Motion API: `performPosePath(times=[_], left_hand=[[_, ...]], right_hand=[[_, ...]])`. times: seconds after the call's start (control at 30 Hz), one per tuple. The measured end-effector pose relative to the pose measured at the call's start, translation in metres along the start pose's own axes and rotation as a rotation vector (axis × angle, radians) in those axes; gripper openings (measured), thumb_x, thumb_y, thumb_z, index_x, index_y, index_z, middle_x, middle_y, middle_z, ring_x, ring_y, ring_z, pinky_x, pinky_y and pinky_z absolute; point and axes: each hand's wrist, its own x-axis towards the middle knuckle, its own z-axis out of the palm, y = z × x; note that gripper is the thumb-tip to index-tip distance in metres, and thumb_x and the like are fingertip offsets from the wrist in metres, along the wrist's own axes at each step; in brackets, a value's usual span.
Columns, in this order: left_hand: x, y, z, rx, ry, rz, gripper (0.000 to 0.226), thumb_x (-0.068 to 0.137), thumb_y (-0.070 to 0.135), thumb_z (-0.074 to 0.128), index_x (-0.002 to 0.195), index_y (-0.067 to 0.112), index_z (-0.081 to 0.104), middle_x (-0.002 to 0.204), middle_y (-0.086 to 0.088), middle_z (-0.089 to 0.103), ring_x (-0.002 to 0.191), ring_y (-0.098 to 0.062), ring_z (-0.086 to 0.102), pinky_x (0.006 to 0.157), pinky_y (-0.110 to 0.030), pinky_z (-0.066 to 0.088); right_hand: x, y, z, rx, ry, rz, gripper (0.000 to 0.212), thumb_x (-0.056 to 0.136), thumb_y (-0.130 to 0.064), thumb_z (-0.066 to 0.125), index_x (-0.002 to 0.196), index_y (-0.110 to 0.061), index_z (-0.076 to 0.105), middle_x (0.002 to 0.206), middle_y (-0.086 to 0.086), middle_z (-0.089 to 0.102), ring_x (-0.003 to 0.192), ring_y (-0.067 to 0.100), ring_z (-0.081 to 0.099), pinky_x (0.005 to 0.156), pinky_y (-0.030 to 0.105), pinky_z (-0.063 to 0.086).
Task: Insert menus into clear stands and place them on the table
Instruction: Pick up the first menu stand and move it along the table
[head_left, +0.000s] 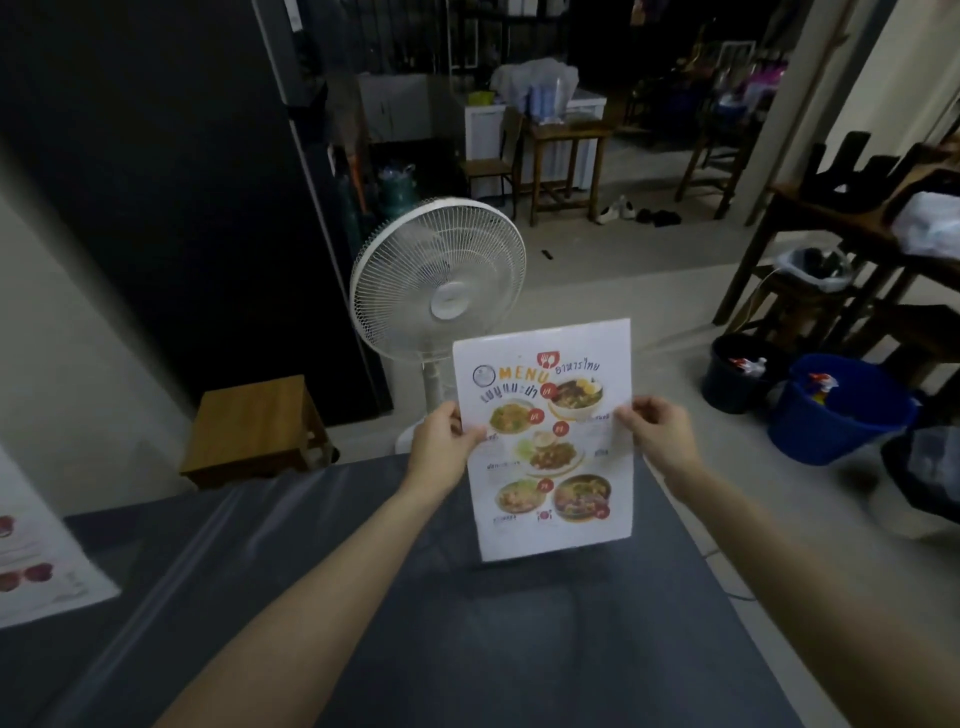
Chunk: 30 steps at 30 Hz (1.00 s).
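Note:
A white menu sheet (545, 441) with food photos stands upright near the far edge of the grey table (363, 597). It appears to sit in a clear stand whose base (550, 564) is faintly visible under it; the stand's panels are hard to make out. My left hand (441, 447) pinches the menu's left edge at mid height. My right hand (660, 436) pinches its right edge. A second menu (36, 561) lies at the table's left edge, partly cut off.
A white pedestal fan (441, 291) stands just beyond the table. A low wooden stool (254, 431) is at the left. Blue bucket (831, 410) and black bucket (737, 371) sit on the floor at right, under a dark wooden table (831, 218).

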Motion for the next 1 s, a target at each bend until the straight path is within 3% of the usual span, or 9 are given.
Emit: performPosePath(times=[0.13, 0.23, 0.33, 0.53, 0.8, 1.0], left_hand=[[0.034, 0.008, 0.025, 0.02, 0.002, 0.042, 0.01, 0.088, 0.007, 0.064, 0.097, 0.008, 0.058, 0.097, -0.008, 0.069, 0.088, -0.021, 0.067, 0.075, -0.035, 0.057], [0.052, 0.008, 0.041, 0.032, 0.014, 0.042, 0.009, 0.089, 0.006, 0.062, 0.097, 0.005, 0.058, 0.094, -0.006, 0.067, 0.083, -0.016, 0.064, 0.072, -0.031, 0.055], [0.066, 0.003, 0.052, 0.052, 0.044, 0.049, 0.014, 0.088, 0.007, 0.063, 0.1, 0.001, 0.06, 0.097, -0.011, 0.07, 0.085, -0.021, 0.065, 0.076, -0.041, 0.057], [0.082, 0.0, 0.063, 0.086, 0.073, 0.062, 0.02, 0.088, 0.01, 0.063, 0.107, 0.005, 0.062, 0.1, -0.014, 0.071, 0.091, -0.027, 0.068, 0.081, -0.05, 0.058], [0.084, -0.004, 0.072, 0.102, 0.044, 0.043, 0.018, 0.088, 0.01, 0.064, 0.104, 0.004, 0.061, 0.099, -0.016, 0.071, 0.092, -0.031, 0.067, 0.082, -0.048, 0.057], [0.083, -0.004, 0.072, 0.11, 0.046, 0.044, 0.019, 0.089, 0.011, 0.063, 0.107, 0.006, 0.06, 0.1, -0.017, 0.07, 0.093, -0.032, 0.066, 0.082, -0.049, 0.057]], right_hand=[[0.043, 0.002, -0.011, 0.005, 0.007, -0.002, 0.022, 0.09, -0.01, 0.059, 0.105, 0.006, 0.062, 0.097, 0.013, 0.065, 0.084, 0.025, 0.062, 0.064, 0.028, 0.05], [0.062, 0.01, -0.011, 0.043, 0.025, 0.029, 0.019, 0.09, -0.009, 0.059, 0.104, 0.003, 0.06, 0.092, 0.008, 0.063, 0.074, 0.014, 0.06, 0.058, 0.02, 0.046], [0.075, 0.016, -0.01, 0.06, 0.033, 0.042, 0.014, 0.091, -0.009, 0.058, 0.102, -0.001, 0.059, 0.084, 0.001, 0.061, 0.073, 0.011, 0.058, 0.053, 0.014, 0.045], [0.095, 0.021, -0.003, 0.076, 0.074, 0.027, 0.015, 0.091, -0.01, 0.058, 0.103, -0.002, 0.057, 0.085, 0.001, 0.059, 0.079, 0.016, 0.057, 0.06, 0.018, 0.046], [0.106, 0.033, -0.003, 0.049, 0.095, 0.014, 0.024, 0.09, -0.009, 0.059, 0.109, 0.006, 0.057, 0.084, 0.003, 0.059, 0.08, 0.019, 0.056, 0.061, 0.02, 0.045], [0.107, 0.035, 0.0, 0.031, 0.116, 0.006, 0.023, 0.09, -0.013, 0.059, 0.109, 0.002, 0.059, 0.097, 0.009, 0.06, 0.09, 0.023, 0.057, 0.078, 0.038, 0.048]])
